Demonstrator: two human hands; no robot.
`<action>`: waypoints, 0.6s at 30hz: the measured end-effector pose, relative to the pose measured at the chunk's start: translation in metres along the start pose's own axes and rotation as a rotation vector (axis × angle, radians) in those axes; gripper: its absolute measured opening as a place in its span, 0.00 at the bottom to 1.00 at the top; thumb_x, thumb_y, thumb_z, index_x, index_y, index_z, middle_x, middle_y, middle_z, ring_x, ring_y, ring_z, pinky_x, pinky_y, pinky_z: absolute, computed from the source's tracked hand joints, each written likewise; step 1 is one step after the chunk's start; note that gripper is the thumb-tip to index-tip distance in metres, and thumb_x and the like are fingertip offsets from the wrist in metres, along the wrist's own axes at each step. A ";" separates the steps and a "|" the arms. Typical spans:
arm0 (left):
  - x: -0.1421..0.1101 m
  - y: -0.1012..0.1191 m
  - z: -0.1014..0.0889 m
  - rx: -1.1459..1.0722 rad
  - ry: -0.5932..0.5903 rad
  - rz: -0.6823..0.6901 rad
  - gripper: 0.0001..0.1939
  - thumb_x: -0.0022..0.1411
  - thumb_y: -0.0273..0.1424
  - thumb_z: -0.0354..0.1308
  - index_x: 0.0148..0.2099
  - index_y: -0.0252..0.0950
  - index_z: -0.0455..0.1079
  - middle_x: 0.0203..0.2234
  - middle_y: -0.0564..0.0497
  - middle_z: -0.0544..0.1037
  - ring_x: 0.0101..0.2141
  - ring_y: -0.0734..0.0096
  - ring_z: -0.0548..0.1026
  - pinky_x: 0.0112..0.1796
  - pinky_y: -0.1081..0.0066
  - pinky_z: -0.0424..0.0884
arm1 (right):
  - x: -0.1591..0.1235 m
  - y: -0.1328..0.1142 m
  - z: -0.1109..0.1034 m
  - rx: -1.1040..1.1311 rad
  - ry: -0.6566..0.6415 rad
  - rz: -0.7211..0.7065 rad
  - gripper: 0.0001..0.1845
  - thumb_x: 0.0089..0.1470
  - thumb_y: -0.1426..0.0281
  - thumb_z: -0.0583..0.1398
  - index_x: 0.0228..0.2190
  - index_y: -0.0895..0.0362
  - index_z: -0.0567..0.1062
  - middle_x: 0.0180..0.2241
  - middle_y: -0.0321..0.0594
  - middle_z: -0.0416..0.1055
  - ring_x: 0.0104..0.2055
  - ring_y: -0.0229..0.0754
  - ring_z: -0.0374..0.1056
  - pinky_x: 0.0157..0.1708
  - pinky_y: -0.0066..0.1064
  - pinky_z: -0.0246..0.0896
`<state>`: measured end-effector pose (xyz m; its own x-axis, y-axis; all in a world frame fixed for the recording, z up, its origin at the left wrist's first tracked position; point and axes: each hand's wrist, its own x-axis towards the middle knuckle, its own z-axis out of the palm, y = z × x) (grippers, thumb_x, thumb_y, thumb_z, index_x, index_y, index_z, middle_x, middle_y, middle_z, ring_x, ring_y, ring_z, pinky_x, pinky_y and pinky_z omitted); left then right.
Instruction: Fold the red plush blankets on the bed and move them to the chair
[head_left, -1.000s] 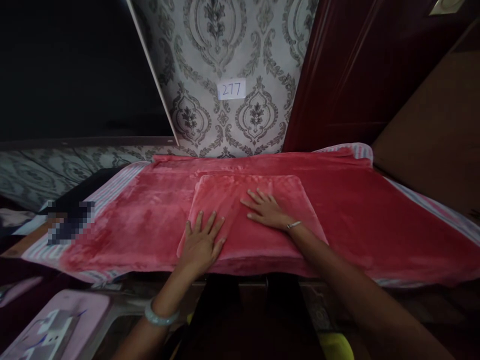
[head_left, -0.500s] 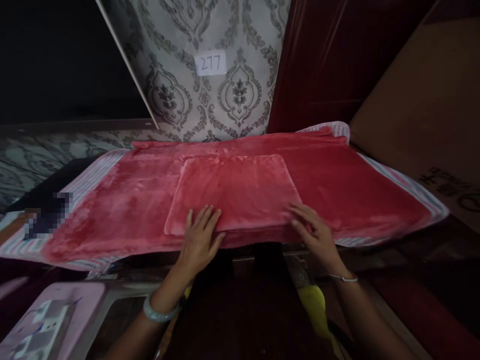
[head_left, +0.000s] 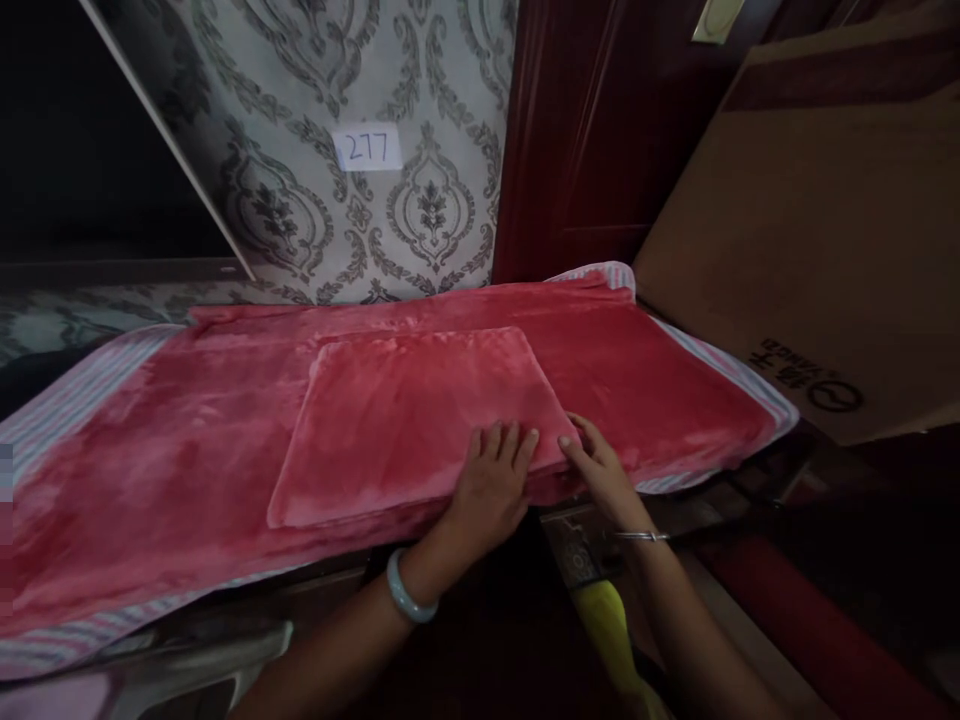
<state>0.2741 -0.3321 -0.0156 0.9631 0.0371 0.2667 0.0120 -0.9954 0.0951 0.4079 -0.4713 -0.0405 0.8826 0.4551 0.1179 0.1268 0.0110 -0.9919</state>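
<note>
A pink plush cloth rectangle (head_left: 405, 420), flat and neat-edged like a pillowcase, rests on a larger red-pink plush blanket (head_left: 600, 370). Near its front right, my left hand (head_left: 495, 480) lies palm down on top, fingers stretched out. At the front right corner, my right hand (head_left: 596, 460) has its thumb on top and its fingers around the side edge, gripping that corner. Parts of the right fingers are hidden by the cloth. A pale bangle (head_left: 409, 590) circles my left wrist, and a thin silver bracelet (head_left: 641, 536) my right.
Striped cloth (head_left: 97, 385) shows around the blanket's borders. A large cardboard box (head_left: 817, 230) stands at the right, beside a dark red door (head_left: 577, 130). Patterned wallpaper (head_left: 431, 205) with a paper marked 277 (head_left: 367, 147) is behind. A dark screen (head_left: 90, 150) is at the upper left.
The view has turned to the right. My left hand has slid along the cloth rectangle's front edge toward my right hand. My right hand has closed on the front right corner.
</note>
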 end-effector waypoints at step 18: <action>0.061 -0.041 -0.081 -0.477 0.425 -0.307 0.20 0.57 0.22 0.60 0.53 0.36 0.70 0.43 0.44 0.81 0.43 0.57 0.79 0.46 0.59 0.76 | -0.011 0.004 0.035 0.615 -0.217 0.339 0.26 0.49 0.50 0.70 0.45 0.51 0.77 0.41 0.45 0.80 0.45 0.50 0.76 0.47 0.45 0.72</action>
<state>0.3108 -0.2815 0.0747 0.7453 0.4381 0.5027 0.0537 -0.7908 0.6097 0.3829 -0.4454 -0.0476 0.7108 0.6876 -0.1486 -0.4703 0.3074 -0.8273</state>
